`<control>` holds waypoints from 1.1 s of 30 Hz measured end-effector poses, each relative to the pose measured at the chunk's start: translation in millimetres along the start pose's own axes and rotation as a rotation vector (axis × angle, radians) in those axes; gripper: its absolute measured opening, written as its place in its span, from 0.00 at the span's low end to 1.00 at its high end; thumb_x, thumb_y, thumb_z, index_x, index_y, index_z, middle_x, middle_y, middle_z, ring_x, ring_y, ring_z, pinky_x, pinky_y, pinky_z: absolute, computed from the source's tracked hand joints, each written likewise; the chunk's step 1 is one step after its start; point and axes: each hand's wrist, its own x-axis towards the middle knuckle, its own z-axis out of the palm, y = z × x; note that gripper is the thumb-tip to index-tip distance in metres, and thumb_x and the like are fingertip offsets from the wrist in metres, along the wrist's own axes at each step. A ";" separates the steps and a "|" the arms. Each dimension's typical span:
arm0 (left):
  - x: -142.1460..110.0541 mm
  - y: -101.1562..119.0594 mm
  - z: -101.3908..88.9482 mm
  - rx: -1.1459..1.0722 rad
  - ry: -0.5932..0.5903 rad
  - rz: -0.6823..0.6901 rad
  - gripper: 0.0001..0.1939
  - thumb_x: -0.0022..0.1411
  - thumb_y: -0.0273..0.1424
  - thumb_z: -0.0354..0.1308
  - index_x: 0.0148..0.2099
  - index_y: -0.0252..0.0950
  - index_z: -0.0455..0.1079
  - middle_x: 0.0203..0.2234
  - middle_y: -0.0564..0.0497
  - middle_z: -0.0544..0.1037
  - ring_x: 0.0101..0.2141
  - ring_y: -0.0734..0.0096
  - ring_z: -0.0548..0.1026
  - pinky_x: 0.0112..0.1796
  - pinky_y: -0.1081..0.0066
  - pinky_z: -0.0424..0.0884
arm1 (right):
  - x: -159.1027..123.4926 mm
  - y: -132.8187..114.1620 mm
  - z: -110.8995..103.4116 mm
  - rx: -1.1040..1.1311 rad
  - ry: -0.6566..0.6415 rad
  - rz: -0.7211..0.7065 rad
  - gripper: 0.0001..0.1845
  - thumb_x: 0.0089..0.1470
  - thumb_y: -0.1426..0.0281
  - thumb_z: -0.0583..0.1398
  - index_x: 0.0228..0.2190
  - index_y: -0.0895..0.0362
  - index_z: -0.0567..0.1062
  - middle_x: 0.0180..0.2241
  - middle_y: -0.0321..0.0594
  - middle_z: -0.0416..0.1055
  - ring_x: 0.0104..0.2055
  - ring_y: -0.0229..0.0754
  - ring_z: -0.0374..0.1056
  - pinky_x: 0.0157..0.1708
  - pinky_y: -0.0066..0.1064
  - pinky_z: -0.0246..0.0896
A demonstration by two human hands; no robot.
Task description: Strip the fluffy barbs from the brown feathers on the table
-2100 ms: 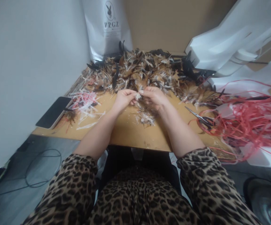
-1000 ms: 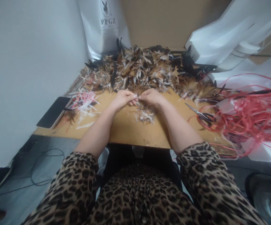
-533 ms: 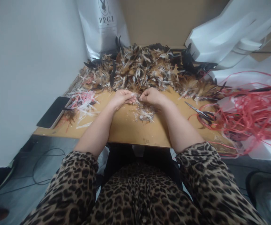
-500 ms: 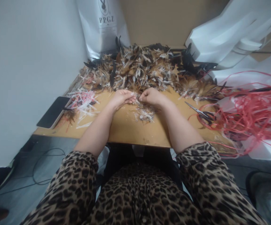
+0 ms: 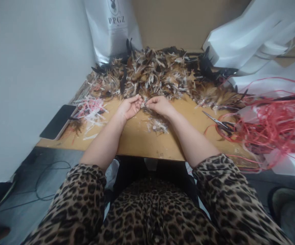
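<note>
1. Left hand (image 5: 130,107): palm turned up, fingers loosely curled, tips beside the feather tuft (image 5: 143,103). Whether they grip it, cannot tell. The upturned palm perhaps gives the tuft a steady side or leaves it in view.
2. Right hand (image 5: 159,104): thumb and forefinger pressed together, apparently pinching the tuft's pale edge. A tip grip likely suits so small and soft a thing; broader contact would probably crush or hide it.
3. Tuft location: between the two sets of fingers, above the worktop (image 5: 142,146). Its finer parts too blurred to resolve.
4. Feather pile (image 5: 157,71): brown, black and whitish, heaped just beyond the fingers; presumably put there for short reach.
5. Small clump (image 5: 158,126): on the worktop, nearer the body than the right fingers, partly under that wrist.
6. Pink and white scraps (image 5: 91,108): left of the left fingers, close beside the phone (image 5: 58,122). Probably kept aside to leave elbow room.
7. Scissors (image 5: 215,119): well right of the right fingers, blades directed toward the pile, handles by the red strips (image 5: 277,126). Unheld; the side position probably keeps the blades off the forearm.
</note>
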 end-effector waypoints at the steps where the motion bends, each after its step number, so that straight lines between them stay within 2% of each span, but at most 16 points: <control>1: -0.1 -0.1 0.1 -0.010 -0.001 -0.005 0.09 0.64 0.23 0.52 0.30 0.29 0.69 0.20 0.52 0.73 0.18 0.85 0.70 0.22 0.85 0.67 | 0.4 0.8 1.6 -0.023 0.032 -0.007 0.07 0.43 0.74 0.61 0.27 0.63 0.79 0.21 0.33 0.70 0.22 0.30 0.58 0.28 0.25 0.56; 3: 0.0 -0.3 -0.2 -0.030 0.005 -0.010 0.09 0.64 0.23 0.51 0.30 0.29 0.68 0.19 0.52 0.72 0.18 0.85 0.70 0.21 0.85 0.66 | 1.1 2.6 3.6 -0.070 0.072 -0.006 0.09 0.43 0.74 0.60 0.28 0.64 0.78 0.20 0.33 0.68 0.22 0.30 0.56 0.27 0.25 0.55; 6: 0.9 -0.3 -1.5 -0.061 -0.003 -0.016 0.10 0.64 0.23 0.51 0.30 0.29 0.68 0.20 0.52 0.72 0.18 0.85 0.69 0.21 0.85 0.66 | 2.1 4.5 4.6 -0.092 0.046 0.017 0.10 0.42 0.74 0.59 0.29 0.64 0.79 0.20 0.33 0.67 0.22 0.31 0.56 0.27 0.26 0.54; 11: 2.0 0.5 -3.1 -0.106 -0.019 -0.019 0.10 0.65 0.23 0.49 0.30 0.29 0.68 0.19 0.52 0.72 0.18 0.85 0.69 0.20 0.85 0.66 | 3.6 6.4 5.9 -0.075 0.019 0.047 0.13 0.41 0.73 0.60 0.32 0.63 0.79 0.22 0.33 0.69 0.22 0.31 0.56 0.26 0.26 0.54; 16: 1.4 0.7 -2.2 -0.139 -0.002 -0.023 0.09 0.64 0.22 0.50 0.31 0.29 0.67 0.19 0.52 0.72 0.19 0.85 0.70 0.20 0.86 0.66 | 2.9 5.2 8.5 -0.006 0.035 0.085 0.15 0.42 0.75 0.60 0.36 0.62 0.77 0.19 0.30 0.65 0.19 0.29 0.52 0.22 0.24 0.50; 21: -1.0 0.3 1.6 -0.155 0.011 -0.010 0.10 0.65 0.22 0.48 0.31 0.29 0.67 0.19 0.52 0.71 0.19 0.84 0.70 0.20 0.86 0.66 | -0.6 -1.4 11.3 0.107 -0.019 0.199 0.12 0.46 0.76 0.59 0.36 0.59 0.73 0.12 0.25 0.55 0.13 0.29 0.46 0.16 0.24 0.41; 24: -2.1 0.4 3.8 -0.164 0.031 -0.010 0.10 0.65 0.22 0.48 0.31 0.30 0.67 0.19 0.53 0.71 0.19 0.84 0.70 0.20 0.86 0.65 | 0.6 -1.6 13.4 0.150 -0.036 0.212 0.07 0.46 0.75 0.59 0.32 0.57 0.71 0.10 0.24 0.54 0.11 0.29 0.46 0.15 0.24 0.39; 28: -1.1 0.3 3.7 -0.181 0.052 -0.011 0.10 0.64 0.22 0.49 0.31 0.30 0.67 0.18 0.53 0.71 0.19 0.84 0.70 0.20 0.86 0.65 | 6.0 3.6 17.6 0.141 0.010 0.153 0.04 0.43 0.75 0.61 0.26 0.58 0.71 0.12 0.26 0.57 0.14 0.28 0.49 0.16 0.23 0.43; 33: 0.8 -0.1 1.1 -0.205 0.031 -0.025 0.10 0.66 0.23 0.48 0.31 0.30 0.67 0.18 0.53 0.70 0.20 0.84 0.70 0.21 0.86 0.65 | 12.5 10.3 21.8 0.114 0.037 0.068 0.04 0.38 0.75 0.62 0.22 0.60 0.71 0.16 0.27 0.62 0.18 0.28 0.52 0.22 0.23 0.50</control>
